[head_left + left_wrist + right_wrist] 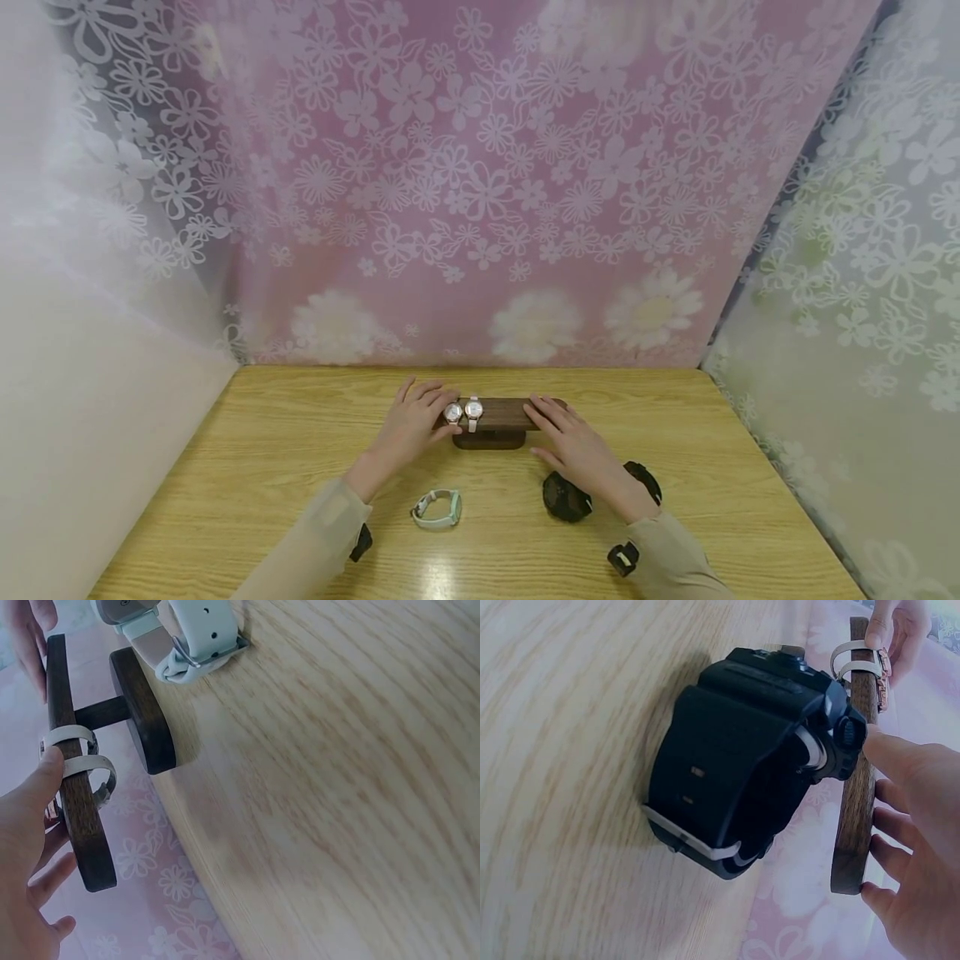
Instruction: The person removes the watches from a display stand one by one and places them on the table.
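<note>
A dark wooden watch stand stands towards the back of the table, its flat bar raised on a post and base. Two wristwatches with pale straps are looped round its left part. My left hand pinches the outer wristwatch, thumb on the strap's front side and fingers at the far edge. Just right of it sits the other wristwatch. My right hand rests its extended fingers on the bar's right end, holding no watch. In the right wrist view those fingertips touch the bar's surface.
A mint-green watch lies on the wooden table between my forearms. Near my right wrist are a chunky black watch and another black watch, partly hidden by my arm. Flowered curtains enclose the table's back and sides.
</note>
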